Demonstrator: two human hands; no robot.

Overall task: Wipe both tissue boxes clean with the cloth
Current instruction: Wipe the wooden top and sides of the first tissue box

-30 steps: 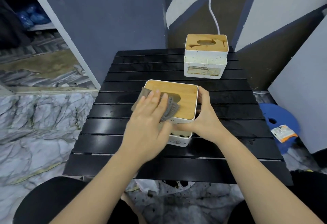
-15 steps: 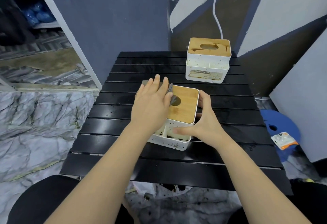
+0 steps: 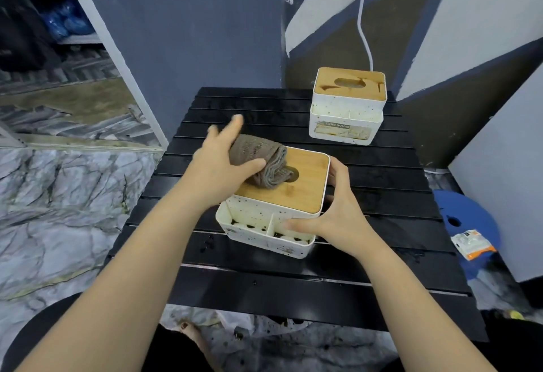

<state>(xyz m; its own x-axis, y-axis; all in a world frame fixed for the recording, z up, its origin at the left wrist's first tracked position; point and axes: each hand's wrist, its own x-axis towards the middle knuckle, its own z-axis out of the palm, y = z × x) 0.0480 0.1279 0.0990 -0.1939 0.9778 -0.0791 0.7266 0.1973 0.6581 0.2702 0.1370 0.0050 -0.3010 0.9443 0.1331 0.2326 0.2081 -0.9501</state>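
The near tissue box [image 3: 273, 210] sits on the black slatted worktop [image 3: 293, 283] between the two hands, white and speckled with a wooden lid and open front compartments facing the person. The grey-brown cloth [image 3: 261, 163] lies bunched on the far-left part of that box's lid, partly covering the lid's oval slot.

The left hand [image 3: 220, 168] is over the left side of the near tissue box. Its thumb curls across the front of the cloth and pins the fabric against the palm, while the fingers are spread and extended beyond the box's far-left corner; they are motion-blurred, so how they lie in detail cannot be told. The cloth touches the lid below this hand.

The right hand [image 3: 338, 216] braces the right side of the near tissue box. Its thumb reaches leftward along the front edge just below the lid, above the compartments, and its fingers wrap round the box's right wall, so the box is pinched between thumb and fingers.

The second tissue box [image 3: 346, 107] stands behind and to the right of the near tissue box, well apart from both hands, at the worktop's far edge. It has the same white body and wooden lid, and a label reading "TISSUE HOLDER" on its front.
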